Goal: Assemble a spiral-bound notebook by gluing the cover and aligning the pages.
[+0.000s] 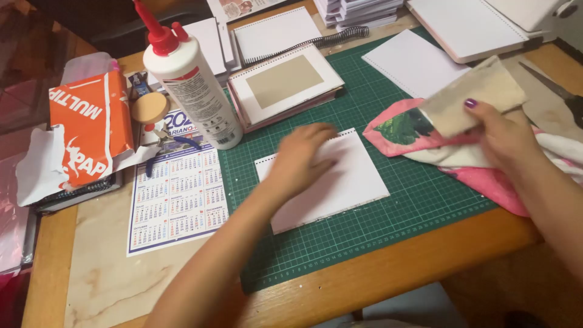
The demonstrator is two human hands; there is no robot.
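Calendar sheet [178,203] — glue bottle [193,85] behind.

The left hand [302,157] is motion-blurred, hiding part of the white sheet [340,182]; scissors [562,94] run off-frame.

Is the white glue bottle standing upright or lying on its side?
Upright. The white glue bottle stands on its base at the edge of the green cutting mat, red nozzle on top. It only appears to lean because of the camera angle.

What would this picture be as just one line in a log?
left hand: flat on white punched sheet | right hand: holds beige cloth | sheet on green cutting mat | glue bottle upright
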